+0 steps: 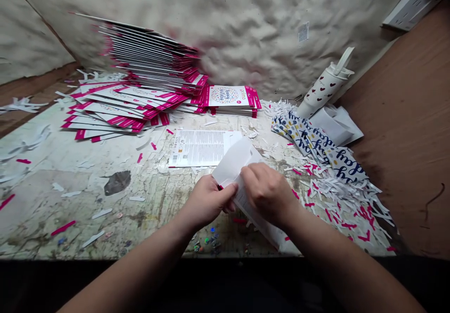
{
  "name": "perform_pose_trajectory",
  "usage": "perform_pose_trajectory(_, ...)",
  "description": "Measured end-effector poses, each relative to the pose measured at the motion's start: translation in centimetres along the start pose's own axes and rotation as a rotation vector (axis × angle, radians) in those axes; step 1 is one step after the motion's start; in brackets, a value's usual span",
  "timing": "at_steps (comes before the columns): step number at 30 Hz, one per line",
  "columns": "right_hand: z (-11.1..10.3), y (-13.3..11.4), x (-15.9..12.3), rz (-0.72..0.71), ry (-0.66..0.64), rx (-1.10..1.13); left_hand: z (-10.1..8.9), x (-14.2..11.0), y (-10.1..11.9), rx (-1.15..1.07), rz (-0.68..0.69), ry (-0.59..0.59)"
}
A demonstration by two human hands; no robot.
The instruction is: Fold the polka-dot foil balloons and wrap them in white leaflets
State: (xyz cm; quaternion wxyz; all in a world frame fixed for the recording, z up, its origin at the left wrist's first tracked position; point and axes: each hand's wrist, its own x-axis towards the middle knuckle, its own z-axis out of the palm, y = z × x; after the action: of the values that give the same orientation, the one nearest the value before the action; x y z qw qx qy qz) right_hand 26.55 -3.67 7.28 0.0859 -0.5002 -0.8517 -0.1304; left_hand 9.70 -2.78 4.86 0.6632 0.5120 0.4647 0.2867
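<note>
Between my hands, above the front of the table, is a white printed packet [253, 217] with a pale translucent flap [232, 157] at its upper end. My left hand [211, 198] is closed on the packet's left edge, thumb on top. My right hand [267, 191] has its fingers curled in a pinch at the flap's base; the fingertips are partly hidden. Just beyond my hands, another white packet [202, 148] lies flat, covered in small print with a barcode at its left.
A tall leaning stack of pink-edged packets [151, 57] stands at back left, with a smaller pile [230, 99] beside it. At right are a white tumbler with hearts [321, 87], blue-lettered packets [318, 144] and a heap of paper strips [341, 198]. A wooden panel [411, 130] bounds the right.
</note>
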Motion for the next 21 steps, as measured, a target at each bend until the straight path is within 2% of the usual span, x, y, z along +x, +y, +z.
perform_pose_trajectory(1, 0.2, 1.1, 0.0, 0.086, 0.022, -0.033, -0.2, 0.0, -0.1, 0.002, -0.009, 0.006)
perform_pose_trajectory(3, 0.4, 3.4, -0.4, 0.352, 0.045, -0.108, -0.5, 0.1, -0.4, -0.002, -0.023, 0.028)
perform_pose_trajectory(5, 0.3, 4.5, -1.1, 0.543, 0.056, -0.106, -0.6, 0.2, -0.8, -0.028, -0.03, 0.074)
perform_pose_trajectory(6, 0.2, 4.3, -1.5, 0.536, 0.05, -0.05, -0.5, 0.2, -0.9, -0.054, -0.033, 0.098)
perform_pose_trajectory(7, 0.1, 3.6, -1.8, 0.454, 0.034, 0.034, -0.3, 0.2, -1.1, -0.084, -0.031, 0.115)
perform_pose_trajectory(9, 0.0, 1.4, -2.1, 0.189, 0.008, 0.204, -0.2, 0.1, -0.9, -0.111, 0.007, 0.074)
perform_pose_trajectory(10, -0.1, 0.3, -2.0, 0.109, 0.016, 0.249, -0.3, 0.0, -0.6, -0.082, 0.061, 0.041)
perform_pose_trajectory(11, -0.1, -0.4, -1.9, 0.066, 0.051, 0.273, -0.7, -0.1, -0.2, -0.015, 0.15, 0.044)
perform_pose_trajectory(12, -0.1, -0.8, -1.6, 0.05, 0.109, 0.291, -1.3, -0.1, 0.4, 0.092, 0.277, 0.101)
perform_pose_trajectory(15, 0.0, 0.3, -0.9, -0.015, 0.314, 0.425, -4.4, 0.2, 2.5, 0.55, 0.755, 0.43)
perform_pose_trajectory(16, 0.2, 1.0, -0.8, -0.042, 0.371, 0.473, -5.5, 0.3, 3.0, 0.719, 0.885, 0.464)
perform_pose_trajectory(17, 0.6, 1.6, -0.7, -0.054, 0.414, 0.502, -6.5, 0.5, 3.2, 0.876, 0.978, 0.419)
perform_pose_trajectory(18, 1.1, 2.0, -0.8, -0.06, 0.436, 0.504, -7.3, 0.6, 3.1, 1.006, 1.022, 0.324)
perform_pose_trajectory(19, 1.8, 2.1, -1.0, -0.069, 0.436, 0.48, -7.7, 0.6, 2.6, 1.1, 1.02, 0.222)
perform_pose_trajectory(21, 3.5, 1.5, -1.6, -0.129, 0.369, 0.392, -7.8, 0.4, 0.6, 1.176, 0.922, 0.067)
